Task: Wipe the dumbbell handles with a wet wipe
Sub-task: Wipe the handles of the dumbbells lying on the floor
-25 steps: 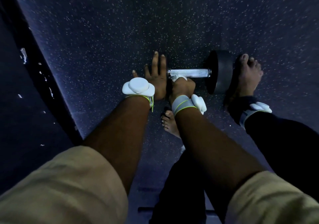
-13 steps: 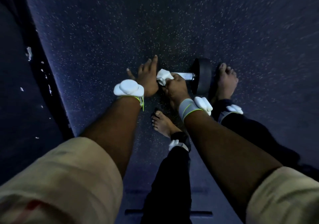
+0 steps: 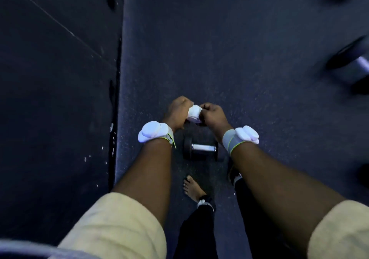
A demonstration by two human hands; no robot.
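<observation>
Here, pinching the wipe (image 3: 194, 112) from both sides with left hand (image 3: 176, 111) and right hand (image 3: 213, 114), fingers curled round it, held clear of the dumbbell (image 3: 200, 148) lying on the floor (image 3: 239, 59).

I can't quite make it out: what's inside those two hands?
A bunched white wipe, gripped by the left hand and right hand. Curled fingers cover its ends; how much is tucked inside cannot be seen.

Black dumbbell (image 3: 202, 148) lies flat; crumpled white wet wipe (image 3: 193, 112) beyond it.
</observation>
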